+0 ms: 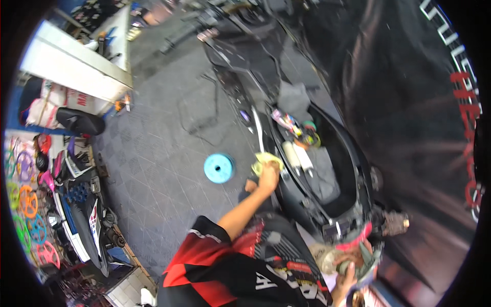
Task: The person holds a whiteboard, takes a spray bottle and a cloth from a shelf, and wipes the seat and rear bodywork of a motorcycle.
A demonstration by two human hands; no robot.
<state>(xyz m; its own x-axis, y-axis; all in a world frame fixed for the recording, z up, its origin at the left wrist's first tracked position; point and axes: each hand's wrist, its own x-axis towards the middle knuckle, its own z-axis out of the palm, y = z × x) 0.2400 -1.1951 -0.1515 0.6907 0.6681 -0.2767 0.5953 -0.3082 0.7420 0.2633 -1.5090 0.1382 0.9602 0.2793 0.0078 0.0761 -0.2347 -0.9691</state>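
A black scooter (291, 197) without its seat stands in front of me, its storage compartment (340, 138) uncovered. My left hand (268, 176) is closed on a pale yellow cloth (266, 157), pressed against the scooter's side panel beside that compartment. Inside lie two pale bottles (297, 156), a dark grey cloth (322, 176) and several small coloured items. At the rear, low on the right, my right hand (346, 281) has its thumb up and its other fingers mostly hidden. It is by a blurred grey-green object (367, 258) near the scooter's tail; whether it grips this is unclear.
A light blue round tub (218, 168) stands on the grey tiled floor, left of the scooter. Beyond it lies a thin dark frame-like piece (202, 123). A black printed curtain (409, 128) hangs along the right. At left are a white counter (76, 59), another motorbike (87, 220) and coloured wheels.
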